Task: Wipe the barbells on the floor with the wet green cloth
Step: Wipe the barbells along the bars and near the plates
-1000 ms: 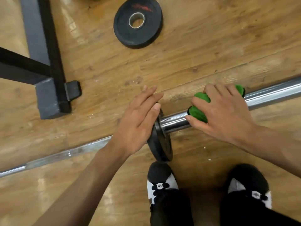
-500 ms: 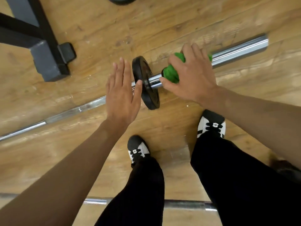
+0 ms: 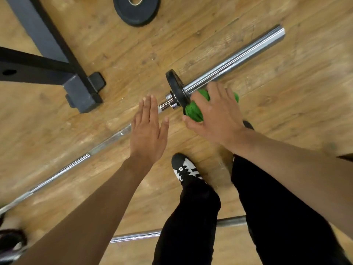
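Fingers [image 3: 215, 92] of the right hand [image 3: 217, 117] curl over the green cloth [image 3: 194, 109], thumb spread below it. Cloth is bunched against the small black plate [image 3: 174, 85] on the barbell [image 3: 238, 56], just beside the chrome sleeve; can't tell if it wraps it. Left hand [image 3: 148, 134] is flat, fingers straight and together, over the thin shaft. Barbell lies diagonally on the wood floor [image 3: 286, 121]. A second bar [image 3: 137, 236] lies near the feet.

Both forearms [image 3: 95, 207] are bare up to the left grip [image 3: 147, 131] and right grip [image 3: 215, 115]. Black trousers [image 3: 191, 217] cover both legs. Below the left grip shows a black-toed white shoe [image 3: 186, 169] with black laces and stripes.
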`<state>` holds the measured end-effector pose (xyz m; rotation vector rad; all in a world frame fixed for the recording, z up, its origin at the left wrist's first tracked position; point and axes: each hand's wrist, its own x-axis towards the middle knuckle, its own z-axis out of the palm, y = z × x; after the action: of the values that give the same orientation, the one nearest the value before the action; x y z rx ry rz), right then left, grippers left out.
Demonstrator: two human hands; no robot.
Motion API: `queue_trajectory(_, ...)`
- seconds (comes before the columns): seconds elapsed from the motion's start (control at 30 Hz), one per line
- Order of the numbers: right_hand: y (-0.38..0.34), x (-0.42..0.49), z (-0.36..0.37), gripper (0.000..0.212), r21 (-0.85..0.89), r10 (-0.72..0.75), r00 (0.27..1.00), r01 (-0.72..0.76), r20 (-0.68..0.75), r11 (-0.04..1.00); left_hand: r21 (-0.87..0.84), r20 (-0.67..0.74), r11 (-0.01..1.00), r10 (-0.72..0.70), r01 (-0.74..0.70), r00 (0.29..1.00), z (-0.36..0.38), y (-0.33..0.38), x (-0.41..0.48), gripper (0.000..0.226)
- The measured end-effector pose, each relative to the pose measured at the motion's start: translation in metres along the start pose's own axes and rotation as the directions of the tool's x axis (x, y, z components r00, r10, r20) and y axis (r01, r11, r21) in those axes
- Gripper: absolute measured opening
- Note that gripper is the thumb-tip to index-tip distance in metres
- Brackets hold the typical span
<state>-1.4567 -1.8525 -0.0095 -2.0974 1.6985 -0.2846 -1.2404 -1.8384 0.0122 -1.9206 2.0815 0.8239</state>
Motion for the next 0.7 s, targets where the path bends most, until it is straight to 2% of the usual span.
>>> queue_trajectory(0.13,-0.04,-0.016,0.002,0.056,0.028,0.001,1.0,-0.002,0.028,1.0,0.036,-0.028,0.999,0.021,-0.02,0.999,-0.013,-0.014,-0.02,0.071)
queue_trajectory(0.27,-0.065,-0.017,0.001,0.058,0.024,-0.008,0.995,0.006,0.1,1.0,0.017,-0.041,0.998,-0.064,0.064,0.997,-0.017,-0.02,-0.036,0.072)
queue_trajectory(0.47,-0.091,-0.012,-0.01,0.056,-0.009,-0.091,0.991,0.092,0.097,0.996,-0.048,-0.118,0.994,-0.103,0.098,0.988,-0.028,-0.022,-0.061,0.072)
queue_trajectory(0.7,-0.102,-0.016,0.012,0.06,-0.067,0.003,0.996,0.003,0.085,0.998,-0.047,-0.043,0.995,-0.084,0.082,0.996,-0.015,-0.053,-0.075,0.077)
